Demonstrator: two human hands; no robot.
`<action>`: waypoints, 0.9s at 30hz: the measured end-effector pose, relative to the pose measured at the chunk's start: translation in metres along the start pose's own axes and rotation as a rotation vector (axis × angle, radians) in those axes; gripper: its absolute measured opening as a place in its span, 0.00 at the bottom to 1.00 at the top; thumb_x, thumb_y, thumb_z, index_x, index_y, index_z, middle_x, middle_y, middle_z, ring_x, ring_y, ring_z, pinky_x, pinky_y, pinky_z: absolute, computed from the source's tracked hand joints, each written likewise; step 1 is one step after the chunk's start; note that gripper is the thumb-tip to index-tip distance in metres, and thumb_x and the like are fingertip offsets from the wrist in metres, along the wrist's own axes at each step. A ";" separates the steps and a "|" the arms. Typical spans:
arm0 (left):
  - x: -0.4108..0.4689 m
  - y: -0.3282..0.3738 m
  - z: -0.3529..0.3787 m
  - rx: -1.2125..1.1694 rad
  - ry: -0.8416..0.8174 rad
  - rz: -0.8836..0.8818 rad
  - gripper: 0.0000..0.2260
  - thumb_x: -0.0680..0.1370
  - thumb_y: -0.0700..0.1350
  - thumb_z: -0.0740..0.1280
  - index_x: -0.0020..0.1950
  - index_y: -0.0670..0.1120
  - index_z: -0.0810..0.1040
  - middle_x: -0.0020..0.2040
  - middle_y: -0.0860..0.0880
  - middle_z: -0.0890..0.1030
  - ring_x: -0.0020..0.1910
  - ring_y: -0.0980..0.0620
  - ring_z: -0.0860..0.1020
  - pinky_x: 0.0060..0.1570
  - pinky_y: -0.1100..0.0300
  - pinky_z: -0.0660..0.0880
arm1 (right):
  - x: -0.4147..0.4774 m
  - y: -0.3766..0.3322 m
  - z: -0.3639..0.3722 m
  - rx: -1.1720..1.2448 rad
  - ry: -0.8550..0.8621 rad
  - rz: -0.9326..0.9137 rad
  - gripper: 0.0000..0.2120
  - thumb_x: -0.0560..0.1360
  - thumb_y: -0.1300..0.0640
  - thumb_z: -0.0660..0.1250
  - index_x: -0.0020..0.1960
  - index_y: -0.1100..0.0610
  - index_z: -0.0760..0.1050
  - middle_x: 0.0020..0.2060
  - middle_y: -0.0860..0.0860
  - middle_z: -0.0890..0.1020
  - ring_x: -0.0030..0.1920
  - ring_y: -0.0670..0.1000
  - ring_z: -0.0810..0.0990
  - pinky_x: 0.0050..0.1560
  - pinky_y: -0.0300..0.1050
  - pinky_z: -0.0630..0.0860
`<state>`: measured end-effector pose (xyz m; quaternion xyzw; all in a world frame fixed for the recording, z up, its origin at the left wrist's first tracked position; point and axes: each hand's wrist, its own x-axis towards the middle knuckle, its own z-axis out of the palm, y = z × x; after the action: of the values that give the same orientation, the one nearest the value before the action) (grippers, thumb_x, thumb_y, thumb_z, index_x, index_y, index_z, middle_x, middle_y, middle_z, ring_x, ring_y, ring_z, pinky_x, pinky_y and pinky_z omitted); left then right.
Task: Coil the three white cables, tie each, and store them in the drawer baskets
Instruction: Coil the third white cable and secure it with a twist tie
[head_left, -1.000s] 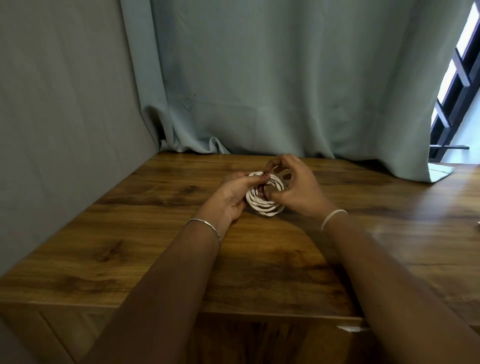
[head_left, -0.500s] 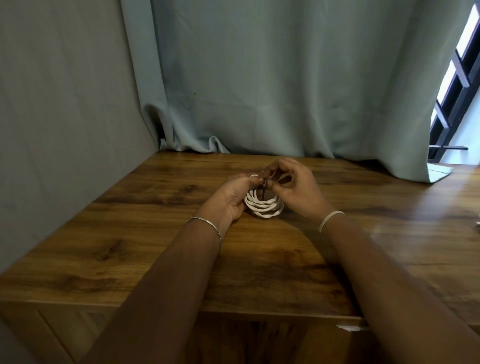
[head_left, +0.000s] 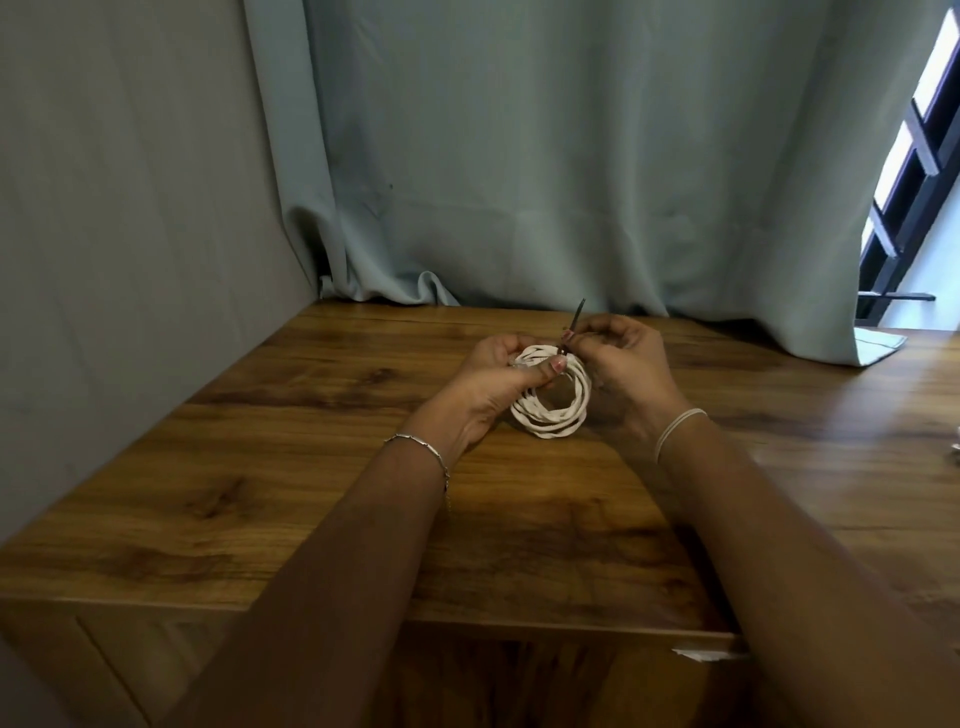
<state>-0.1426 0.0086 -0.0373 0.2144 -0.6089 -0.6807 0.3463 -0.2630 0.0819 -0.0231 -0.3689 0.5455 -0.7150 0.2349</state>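
Note:
A white cable (head_left: 556, 410) wound into a tight coil stands on edge over the wooden table (head_left: 311, 467), held between both hands. My left hand (head_left: 488, 384) grips the coil's upper left side, thumb pressed across its top. My right hand (head_left: 623, 364) pinches a thin dark tie (head_left: 575, 319) at the top of the coil; the tie's free end sticks up and away from me. Only this one cable is in full view.
A grey-blue curtain (head_left: 571, 182) hangs along the table's back edge and a grey wall (head_left: 130, 234) closes the left side. A window (head_left: 914, 182) shows at the far right. Something small and pale (head_left: 955, 446) peeks in at the right edge.
The coil has tipped so its open ring faces me more. My right hand has pulled the dark tie upward, and its end now pokes above the fingers.

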 end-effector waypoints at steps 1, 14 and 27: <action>-0.001 0.000 0.001 0.013 0.002 0.007 0.13 0.71 0.34 0.73 0.54 0.39 0.77 0.51 0.39 0.83 0.49 0.44 0.82 0.51 0.53 0.79 | -0.001 -0.002 -0.001 0.047 -0.006 0.052 0.11 0.70 0.71 0.72 0.50 0.63 0.77 0.32 0.56 0.82 0.29 0.50 0.82 0.31 0.42 0.77; 0.003 -0.008 0.006 0.141 0.054 0.137 0.12 0.73 0.32 0.71 0.55 0.40 0.76 0.50 0.41 0.82 0.50 0.44 0.81 0.55 0.49 0.78 | 0.004 -0.002 -0.006 0.109 -0.105 0.218 0.07 0.75 0.64 0.69 0.39 0.66 0.77 0.23 0.54 0.80 0.23 0.47 0.78 0.25 0.37 0.75; 0.007 -0.010 0.002 0.125 0.128 0.120 0.11 0.74 0.35 0.71 0.53 0.46 0.76 0.52 0.41 0.82 0.53 0.44 0.82 0.56 0.46 0.78 | 0.003 0.002 -0.014 -0.017 -0.312 0.274 0.21 0.70 0.52 0.72 0.55 0.67 0.79 0.40 0.57 0.84 0.39 0.53 0.83 0.42 0.46 0.80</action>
<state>-0.1509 0.0052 -0.0457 0.2416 -0.6387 -0.6043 0.4105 -0.2755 0.0875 -0.0260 -0.3995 0.5536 -0.6061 0.4081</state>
